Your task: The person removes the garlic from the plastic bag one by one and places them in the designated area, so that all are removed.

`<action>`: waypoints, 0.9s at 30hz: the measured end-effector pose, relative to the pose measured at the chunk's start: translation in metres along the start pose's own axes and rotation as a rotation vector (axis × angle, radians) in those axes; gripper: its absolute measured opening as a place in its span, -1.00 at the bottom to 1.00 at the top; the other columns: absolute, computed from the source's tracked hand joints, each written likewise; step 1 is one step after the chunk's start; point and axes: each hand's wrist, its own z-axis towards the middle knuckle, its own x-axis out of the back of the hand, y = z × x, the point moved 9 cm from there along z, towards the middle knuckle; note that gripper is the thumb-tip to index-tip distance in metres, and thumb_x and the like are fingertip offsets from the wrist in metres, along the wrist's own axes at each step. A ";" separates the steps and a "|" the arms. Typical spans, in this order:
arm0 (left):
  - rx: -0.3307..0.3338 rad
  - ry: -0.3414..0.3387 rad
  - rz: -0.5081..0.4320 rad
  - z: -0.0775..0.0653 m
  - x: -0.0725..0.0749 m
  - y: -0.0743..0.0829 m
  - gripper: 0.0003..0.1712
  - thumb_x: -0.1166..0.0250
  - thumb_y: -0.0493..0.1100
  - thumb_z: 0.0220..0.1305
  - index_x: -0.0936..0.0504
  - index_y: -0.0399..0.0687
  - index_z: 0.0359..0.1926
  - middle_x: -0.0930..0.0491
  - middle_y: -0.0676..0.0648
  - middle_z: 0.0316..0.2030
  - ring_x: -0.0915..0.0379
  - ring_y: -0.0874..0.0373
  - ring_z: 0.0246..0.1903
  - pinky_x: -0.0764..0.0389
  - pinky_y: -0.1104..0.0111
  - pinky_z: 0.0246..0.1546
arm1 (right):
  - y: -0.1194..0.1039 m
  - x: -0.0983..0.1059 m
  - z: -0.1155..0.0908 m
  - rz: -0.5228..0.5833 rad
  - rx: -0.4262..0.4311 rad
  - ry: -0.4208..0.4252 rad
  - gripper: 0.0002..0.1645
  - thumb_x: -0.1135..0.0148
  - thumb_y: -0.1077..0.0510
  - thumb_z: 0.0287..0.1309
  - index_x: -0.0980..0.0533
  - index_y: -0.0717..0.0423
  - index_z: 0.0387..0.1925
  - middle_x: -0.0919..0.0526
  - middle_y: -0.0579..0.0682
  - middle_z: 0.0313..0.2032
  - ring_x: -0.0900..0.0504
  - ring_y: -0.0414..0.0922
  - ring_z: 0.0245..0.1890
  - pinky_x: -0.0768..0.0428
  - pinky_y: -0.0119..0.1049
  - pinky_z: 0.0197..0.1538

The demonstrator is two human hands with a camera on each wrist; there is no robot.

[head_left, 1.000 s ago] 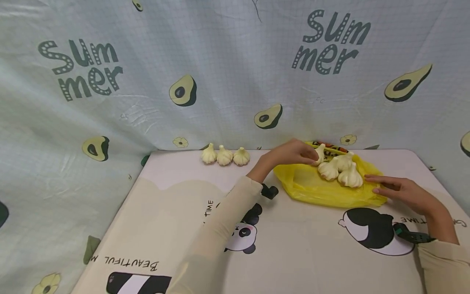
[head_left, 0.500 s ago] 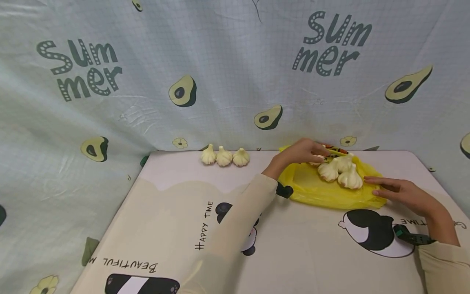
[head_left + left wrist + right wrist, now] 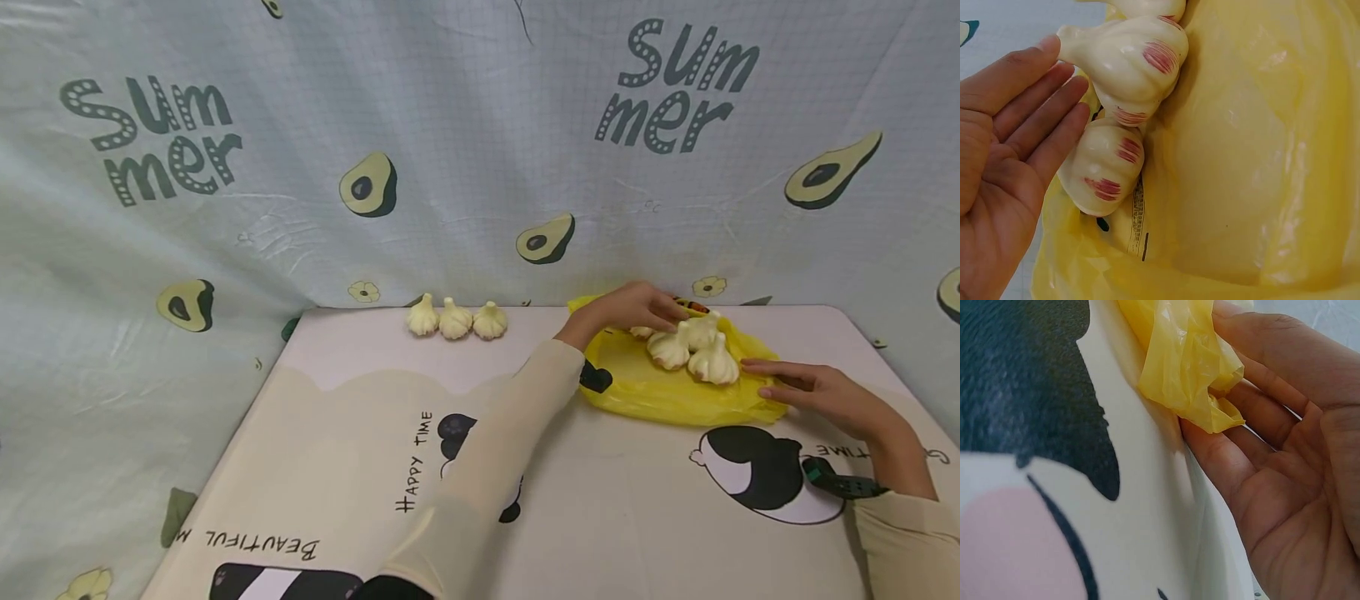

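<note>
On the yellow plastic bag (image 3: pixel 637 392) lies a cluster of white garlic bulbs (image 3: pixel 714 363). My left hand (image 3: pixel 637 307) is over the back of this cluster. In the left wrist view its thumb tip touches the stem of a garlic bulb (image 3: pixel 1141 59) with reddish streaks, and the other fingers extend loosely behind it. Another bulb (image 3: pixel 1107 165) lies just below that one, near my fingertips. My right hand (image 3: pixel 832 392) holds the bag's right edge; the right wrist view has the crumpled plastic (image 3: pixel 1191 369) between thumb and fingers, fingertips partly hidden.
Three garlic bulbs (image 3: pixel 455 319) stand in a row at the table's back edge, left of the bag. A printed cloth covers the table (image 3: pixel 360 433). Behind and at the left hangs an avocado-patterned curtain (image 3: pixel 465 150).
My left hand has let go of a garlic bulb at the bag's left side and moved right, toward the cluster. The bag's left edge shifted slightly right. My right hand stays at its edge.
</note>
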 end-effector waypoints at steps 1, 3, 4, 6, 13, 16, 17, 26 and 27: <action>-0.003 -0.008 0.004 0.001 -0.001 0.000 -0.60 -0.33 -0.07 0.41 -0.68 0.02 0.23 -0.67 0.07 0.13 -0.57 0.38 0.03 -0.50 0.64 -0.02 | -0.001 0.000 0.000 -0.002 0.000 0.000 -0.38 -0.20 -0.13 0.44 -0.44 -0.03 0.42 -0.32 -0.79 0.12 -0.13 -0.26 0.45 -0.26 -0.67 0.07; -0.013 -0.023 0.007 0.004 -0.002 0.001 -0.63 -0.33 -0.08 0.42 -0.70 0.02 0.20 -0.69 0.07 0.09 -0.56 0.37 0.01 -0.50 0.63 -0.03 | -0.002 -0.001 0.000 0.019 0.005 -0.008 -0.38 -0.20 -0.10 0.45 -0.42 0.01 0.43 -0.32 -0.79 0.12 -0.11 -0.18 0.49 -0.31 -0.39 0.33; -0.017 -0.032 0.005 0.005 -0.003 0.001 -0.64 -0.33 -0.08 0.42 -0.71 0.01 0.18 -0.69 0.07 0.08 -0.56 0.36 0.01 -0.50 0.62 -0.03 | -0.002 -0.001 0.000 0.029 0.005 -0.012 -0.38 -0.20 -0.09 0.45 -0.42 0.03 0.43 -0.32 -0.79 0.11 -0.10 -0.11 0.50 -0.30 -0.17 0.40; -0.022 -0.046 -0.003 0.008 -0.006 0.002 -0.66 -0.33 -0.11 0.41 -0.73 -0.01 0.15 -0.70 0.05 0.06 -0.57 0.36 0.00 -0.51 0.62 -0.03 | -0.002 -0.002 0.002 0.042 0.006 -0.017 -0.38 -0.20 -0.06 0.45 -0.42 0.06 0.42 -0.32 -0.81 0.08 -0.08 0.13 0.52 -0.24 0.15 0.43; -0.031 -0.078 -0.043 0.013 -0.010 0.004 -0.72 -0.36 -0.18 0.38 -0.74 -0.10 0.07 -0.71 0.00 0.03 -0.60 0.34 -0.02 -0.52 0.62 -0.03 | -0.001 -0.002 0.002 0.041 0.012 -0.015 -0.39 -0.20 -0.04 0.46 -0.42 0.05 0.43 -0.32 -0.79 0.10 -0.07 0.05 0.54 -0.25 0.14 0.43; -0.040 -0.088 -0.047 0.012 -0.011 0.006 -0.73 -0.37 -0.20 0.37 -0.73 -0.12 0.05 -0.72 -0.03 0.00 -0.61 0.32 -0.04 -0.52 0.62 -0.04 | -0.001 -0.001 0.001 0.020 0.018 -0.006 -0.41 -0.19 -0.08 0.45 -0.43 -0.05 0.43 -0.34 -0.74 0.18 -0.07 -0.45 0.43 -0.29 -0.36 0.35; -0.042 -0.089 -0.048 0.011 -0.011 0.007 -0.74 -0.37 -0.20 0.36 -0.73 -0.13 0.04 -0.72 -0.03 -0.01 -0.62 0.32 -0.04 -0.53 0.62 -0.04 | -0.001 -0.001 0.000 0.011 0.020 0.000 -0.42 -0.19 -0.09 0.45 -0.44 -0.09 0.42 -0.36 -0.70 0.21 -0.08 -0.58 0.34 -0.29 -0.53 0.24; -0.065 -0.092 -0.121 0.008 -0.014 0.009 -0.75 -0.39 -0.26 0.31 -0.76 -0.19 -0.01 -0.74 -0.03 -0.07 -0.64 0.31 -0.11 -0.57 0.58 -0.04 | -0.003 -0.002 -0.002 0.023 0.017 -0.019 -0.42 -0.20 -0.08 0.45 -0.43 -0.14 0.43 -0.38 -0.54 0.31 -0.09 -0.19 0.51 -0.33 -0.10 0.37; -0.075 -0.099 -0.138 0.007 -0.015 0.010 -0.76 -0.40 -0.27 0.30 -0.76 -0.21 -0.02 -0.75 -0.03 -0.10 -0.65 0.30 -0.11 -0.57 0.57 -0.04 | -0.003 -0.002 -0.001 0.025 0.016 -0.019 -0.42 -0.20 -0.07 0.45 -0.43 -0.14 0.43 -0.38 -0.54 0.31 -0.08 -0.11 0.53 -0.32 -0.07 0.39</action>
